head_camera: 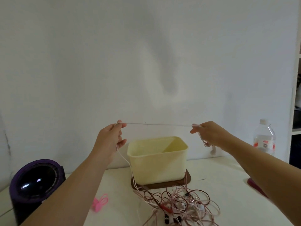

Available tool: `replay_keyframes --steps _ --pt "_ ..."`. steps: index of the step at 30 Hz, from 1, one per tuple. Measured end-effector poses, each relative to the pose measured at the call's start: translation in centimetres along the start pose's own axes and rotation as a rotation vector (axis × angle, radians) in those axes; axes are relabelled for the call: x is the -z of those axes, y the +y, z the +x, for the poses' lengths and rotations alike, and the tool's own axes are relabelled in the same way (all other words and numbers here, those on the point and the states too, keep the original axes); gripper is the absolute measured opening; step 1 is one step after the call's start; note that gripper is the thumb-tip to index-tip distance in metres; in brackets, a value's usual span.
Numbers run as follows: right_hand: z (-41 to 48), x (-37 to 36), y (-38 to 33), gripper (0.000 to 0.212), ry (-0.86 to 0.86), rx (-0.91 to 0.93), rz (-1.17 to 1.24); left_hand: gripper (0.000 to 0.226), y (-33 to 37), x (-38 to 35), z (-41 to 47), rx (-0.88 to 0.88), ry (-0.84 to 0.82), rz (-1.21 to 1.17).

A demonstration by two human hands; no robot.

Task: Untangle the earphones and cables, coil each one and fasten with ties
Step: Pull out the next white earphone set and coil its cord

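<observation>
A thin pale cable is stretched level between my two raised hands, above the cream tub. My left hand pinches its left end, and the cable drops from that hand down to a tangle of pink, white and dark red cables and earphones on the table. My right hand pinches the right end, with a short bunch of pinkish cord hanging below the fingers. Pink ties lie on the table at the lower left.
A cream plastic tub stands on a dark brown tray at mid-table. A purple and black round device sits at the left. A clear water bottle stands at the right by a white shelf unit. A maroon object lies under my right forearm.
</observation>
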State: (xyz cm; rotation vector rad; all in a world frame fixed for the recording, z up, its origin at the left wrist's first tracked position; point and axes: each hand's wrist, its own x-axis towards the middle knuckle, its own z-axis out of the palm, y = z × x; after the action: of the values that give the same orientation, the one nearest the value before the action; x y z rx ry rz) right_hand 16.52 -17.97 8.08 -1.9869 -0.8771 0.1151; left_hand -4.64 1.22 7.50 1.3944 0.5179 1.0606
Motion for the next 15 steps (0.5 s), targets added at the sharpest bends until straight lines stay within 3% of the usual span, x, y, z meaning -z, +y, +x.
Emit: replay_keyframes --steps 5,9,11,15 --pt "0.4 1.9 1.6 0.041 -0.007 -0.216 0.640 0.028 -0.5 2.2 0.9 0.181 0.037 -0.154" --pt "0.3 2.4 1.9 0.047 -0.112 -0.355 1.119 0.049 -0.8 3.2 0.7 0.380 -0.035 -0.221" --pt "0.2 1.8 1.7 0.054 -0.144 -0.336 1.128 0.056 -0.7 3.1 0.5 0.437 -0.091 -0.238" --pt "-1.3 -0.6 -0.5 0.050 -0.352 -0.180 0.818 0.052 0.5 0.9 -0.2 0.424 -0.159 -0.325"
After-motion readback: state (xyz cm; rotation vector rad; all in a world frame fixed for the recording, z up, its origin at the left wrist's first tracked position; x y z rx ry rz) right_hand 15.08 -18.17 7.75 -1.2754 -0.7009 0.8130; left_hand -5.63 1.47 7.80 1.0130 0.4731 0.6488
